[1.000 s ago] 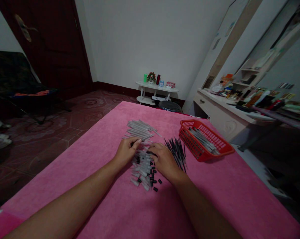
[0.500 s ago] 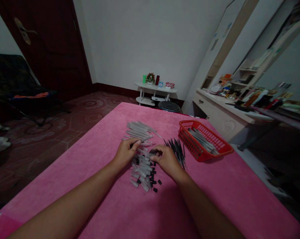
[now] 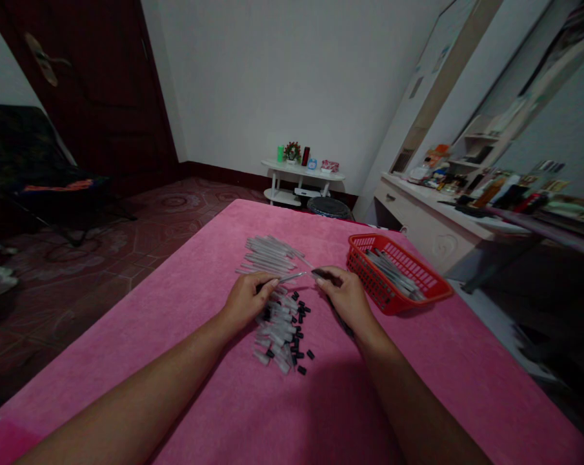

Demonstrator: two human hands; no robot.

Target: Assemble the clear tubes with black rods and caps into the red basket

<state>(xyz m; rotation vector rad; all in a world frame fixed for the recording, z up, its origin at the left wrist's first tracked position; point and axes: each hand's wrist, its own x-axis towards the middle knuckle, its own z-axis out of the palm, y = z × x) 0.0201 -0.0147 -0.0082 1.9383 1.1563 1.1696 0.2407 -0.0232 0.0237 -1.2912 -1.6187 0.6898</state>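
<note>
My left hand (image 3: 250,297) is closed, pinching a thin clear pen barrel (image 3: 294,278) that points right. To the right, my right hand (image 3: 342,294) has its thumb and fingers together at a dark tip, close to the barrel's end; what it grips is too small to make out. That hand covers most of a bundle of thin black refills (image 3: 341,318). Behind my left hand lie several clear barrels (image 3: 267,252) in a pile. Between and below the hands are a heap of translucent caps (image 3: 278,332) and scattered small black plugs (image 3: 297,342).
A red plastic basket (image 3: 439,289) holding grey sticks stands right of my right hand on the pink cloth (image 3: 185,323). Beyond the table are a small white stand (image 3: 272,165) and a black round stool (image 3: 329,206). A cluttered dresser (image 3: 432,213) is at right, a folding chair (image 3: 25,155) at left.
My right hand has moved right and slightly away from me, from above the caps to the black refills. My left hand has stayed nearly in place with the barrel.
</note>
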